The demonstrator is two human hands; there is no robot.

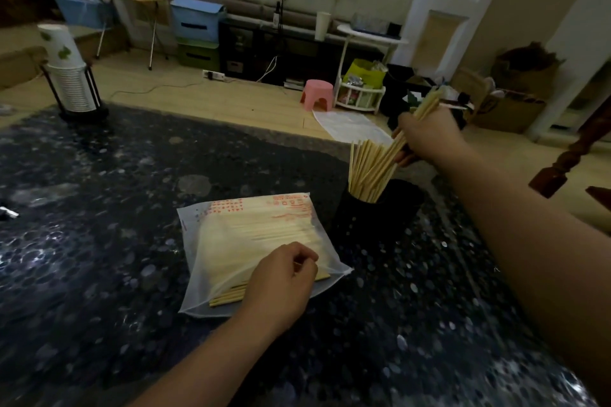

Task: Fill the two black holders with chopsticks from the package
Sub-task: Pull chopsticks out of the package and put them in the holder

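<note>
A translucent plastic package point(231, 235) with red print lies on the dark speckled table point(99, 241), full of pale wooden chopsticks. My left hand point(281, 277) rests at its open near end, fingers curled on the chopsticks there. To the right stand two black holders side by side; the left holder point(357, 218) carries several upright chopsticks point(367, 168), the right holder point(406, 198) shows only its dark rim. My right hand point(426, 139) grips a bundle of chopsticks point(426, 106) above the holders, tilted up to the right.
A black rack with stacked paper cups point(71, 76) stands at the table's far left. A small metal object point(8, 212) lies at the left edge. Beyond the table are a pink stool point(317, 92), a white shelf, boxes and a wooden chair part point(568, 158) at right.
</note>
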